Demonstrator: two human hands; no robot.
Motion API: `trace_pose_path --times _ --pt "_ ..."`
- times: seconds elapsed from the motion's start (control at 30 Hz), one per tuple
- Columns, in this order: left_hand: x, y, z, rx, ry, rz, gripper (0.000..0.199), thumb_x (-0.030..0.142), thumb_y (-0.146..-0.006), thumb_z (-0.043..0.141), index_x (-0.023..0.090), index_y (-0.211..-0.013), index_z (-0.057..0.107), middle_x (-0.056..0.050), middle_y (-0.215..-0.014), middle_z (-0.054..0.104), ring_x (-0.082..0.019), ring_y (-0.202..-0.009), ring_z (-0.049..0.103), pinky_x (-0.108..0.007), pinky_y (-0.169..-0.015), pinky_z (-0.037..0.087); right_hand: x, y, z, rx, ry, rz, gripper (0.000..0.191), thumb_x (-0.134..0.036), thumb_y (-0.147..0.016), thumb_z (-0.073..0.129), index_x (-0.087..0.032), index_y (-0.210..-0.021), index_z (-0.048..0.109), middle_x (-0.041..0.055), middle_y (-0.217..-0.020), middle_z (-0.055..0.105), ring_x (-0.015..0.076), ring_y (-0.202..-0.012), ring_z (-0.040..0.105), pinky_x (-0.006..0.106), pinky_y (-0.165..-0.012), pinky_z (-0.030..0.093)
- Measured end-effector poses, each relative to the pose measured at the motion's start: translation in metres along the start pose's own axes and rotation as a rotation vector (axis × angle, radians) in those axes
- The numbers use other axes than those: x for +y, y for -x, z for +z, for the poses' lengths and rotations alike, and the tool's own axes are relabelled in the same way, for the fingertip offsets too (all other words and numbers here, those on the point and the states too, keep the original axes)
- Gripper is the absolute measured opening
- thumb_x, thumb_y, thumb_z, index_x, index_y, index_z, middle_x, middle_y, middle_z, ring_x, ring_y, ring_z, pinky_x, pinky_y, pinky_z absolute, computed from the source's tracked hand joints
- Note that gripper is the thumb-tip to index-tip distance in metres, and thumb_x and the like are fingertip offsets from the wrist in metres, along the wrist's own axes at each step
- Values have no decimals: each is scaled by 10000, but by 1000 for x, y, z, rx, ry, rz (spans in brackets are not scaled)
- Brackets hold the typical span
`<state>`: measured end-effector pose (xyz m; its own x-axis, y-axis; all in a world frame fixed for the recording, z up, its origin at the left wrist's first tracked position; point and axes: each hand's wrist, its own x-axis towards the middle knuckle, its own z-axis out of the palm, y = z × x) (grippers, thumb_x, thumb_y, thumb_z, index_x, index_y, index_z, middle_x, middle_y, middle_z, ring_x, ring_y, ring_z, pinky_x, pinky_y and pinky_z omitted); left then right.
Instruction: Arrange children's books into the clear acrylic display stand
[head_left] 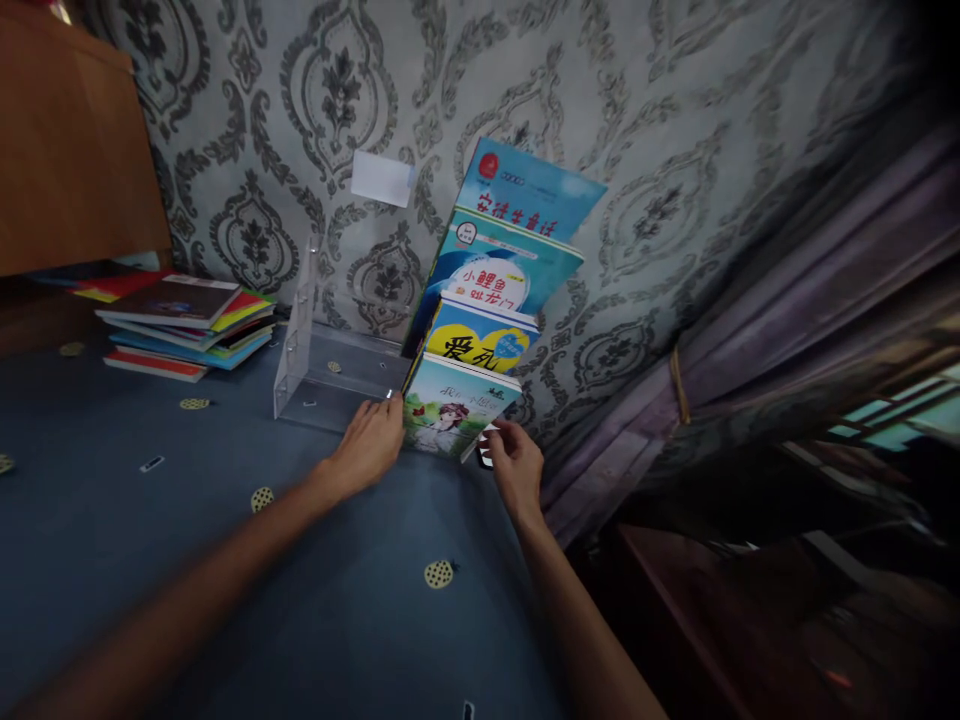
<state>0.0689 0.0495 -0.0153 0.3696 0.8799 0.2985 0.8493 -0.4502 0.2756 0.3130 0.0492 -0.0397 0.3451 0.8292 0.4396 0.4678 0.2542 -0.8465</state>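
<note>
A clear plastic tiered book rack [294, 335] stands against the wall, with several children's books stepped up its right half. Frontmost is a thin picture book [450, 415] with a drawn figure on a green and pale blue cover. My left hand [371, 445] has its curled fingers at that book's left edge. At its lower right corner, my right hand [519, 468] is closed with thumb and fingers together; the exact contact is partly hidden. Behind rise a blue and yellow book [480, 340], a teal book [517, 262] and a light blue book [536, 190].
Stacked loosely on the left of the blue patterned tabletop [337, 600] are several books [180, 320], beside a wooden cabinet [75, 140]. A white card [382, 178] shows at the wall above the rack. A tied purple curtain [720, 340] hangs at the right.
</note>
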Motion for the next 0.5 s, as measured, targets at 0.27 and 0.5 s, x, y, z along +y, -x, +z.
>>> trace_pose_path --times 0.27,0.5 --pt "3 1 -46 -80 -76 -60 309 246 -1023 428 118 -1285 530 -175 -1260 678 -279 -1139 675 -397 -941 531 -87 29 -3 39 -187 -462 143 -203 -927 578 -206 -924 722 7 -765 694 146 -669 663 264 -602 534" --pt "-31 -2 -101 45 -187 -229 339 308 -1028 402 171 -1216 649 -115 -1155 741 -268 -1102 691 -360 -908 522 -181 99 -3 -963 -239 -800 276 -197 -985 602 -277 -1229 704 -18 -1055 792 119 -969 741 199 -911 572"
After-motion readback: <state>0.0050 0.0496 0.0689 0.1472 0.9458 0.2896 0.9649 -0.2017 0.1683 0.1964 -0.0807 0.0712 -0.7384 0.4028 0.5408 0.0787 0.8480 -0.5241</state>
